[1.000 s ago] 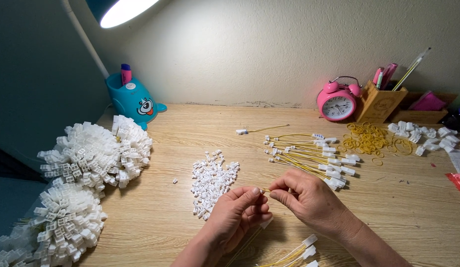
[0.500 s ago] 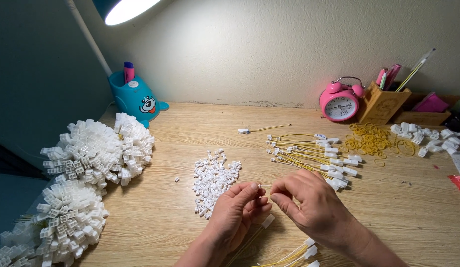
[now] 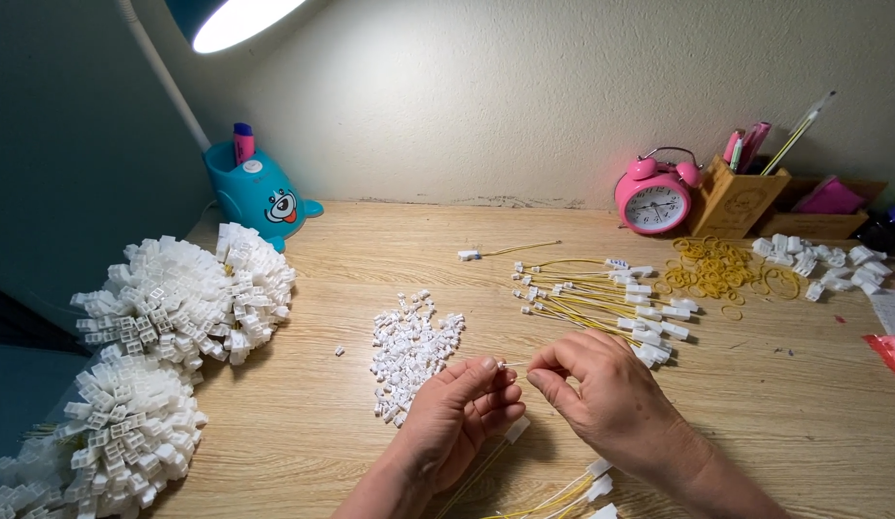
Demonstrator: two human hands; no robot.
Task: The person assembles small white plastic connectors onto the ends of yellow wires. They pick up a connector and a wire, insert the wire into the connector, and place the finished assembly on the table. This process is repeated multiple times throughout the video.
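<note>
My left hand (image 3: 457,418) pinches a small white connector (image 3: 502,365) at its fingertips, with a yellow wire (image 3: 476,471) trailing down under the palm. My right hand (image 3: 611,399) meets it from the right, thumb and forefinger pinching the thin wire end at that connector. A pile of small white connectors (image 3: 409,351) lies just left of the hands. Beyond the right hand spreads a bunch of yellow wires with white plugs (image 3: 601,298). More plugged wires (image 3: 582,490) lie at the near edge.
Two big clusters of finished white plugs (image 3: 178,303) (image 3: 121,432) fill the left side of the wooden desk (image 3: 755,404). At the back stand a blue pen holder (image 3: 255,192), a pink alarm clock (image 3: 656,200), a wooden organiser (image 3: 741,197), yellow rubber bands (image 3: 721,269) and loose white plugs (image 3: 832,261).
Both hands stay together over the desk; the fingertips have shifted slightly as they work the wire end at the connector. The view has tilted a little.
</note>
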